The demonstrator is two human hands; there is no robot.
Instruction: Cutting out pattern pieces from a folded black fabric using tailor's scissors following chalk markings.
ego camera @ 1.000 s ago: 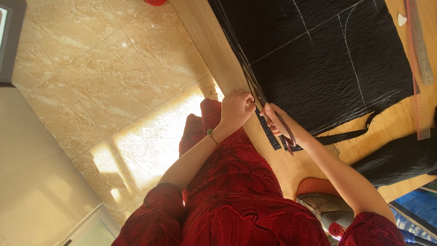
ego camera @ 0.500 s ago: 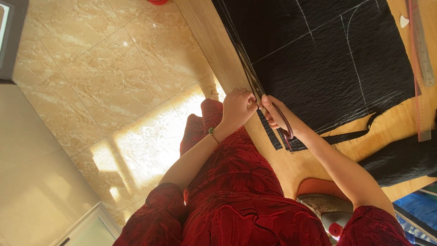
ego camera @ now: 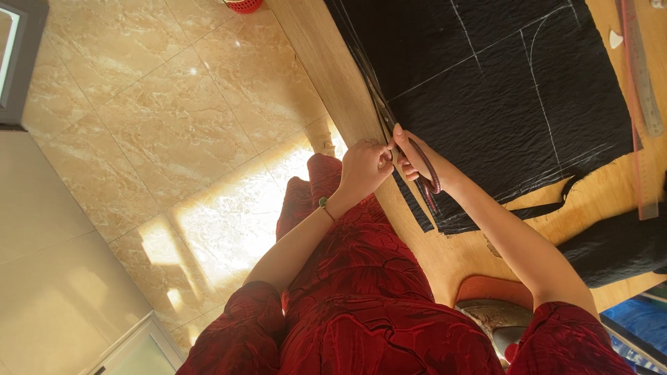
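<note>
Red patterned clothing [ego camera: 361, 305] fills the lower part of the view, worn by the person whose two bare arms are stretched toward the wooden worktop [ego camera: 326, 62]. The left hand [ego camera: 363, 168] is closed, its fingers pinched on the edge of the black fabric [ego camera: 500, 90] right at the worktop's rim; a thin bracelet [ego camera: 324, 205] is seen on that wrist. The right hand [ego camera: 417, 156] is set just beside it, touching it, and is closed through the dark red handles of a pair of scissors [ego camera: 424, 173], whose blades are laid along the fabric's near edge; how far the blades are parted cannot be told. A narrow black strip [ego camera: 411, 201] is hung loose at the edge below the hands. Farther on, the black fabric is spread flat over the worktop and is marked with white chalk lines [ego camera: 535, 90], straight and curved. Beyond it, a long ruler [ego camera: 643, 83] is laid along the fabric's far side, and a small white chalk piece [ego camera: 615, 39] is placed near it. A red basket [ego camera: 243, 5] is seen on the tiled floor [ego camera: 160, 125].
</note>
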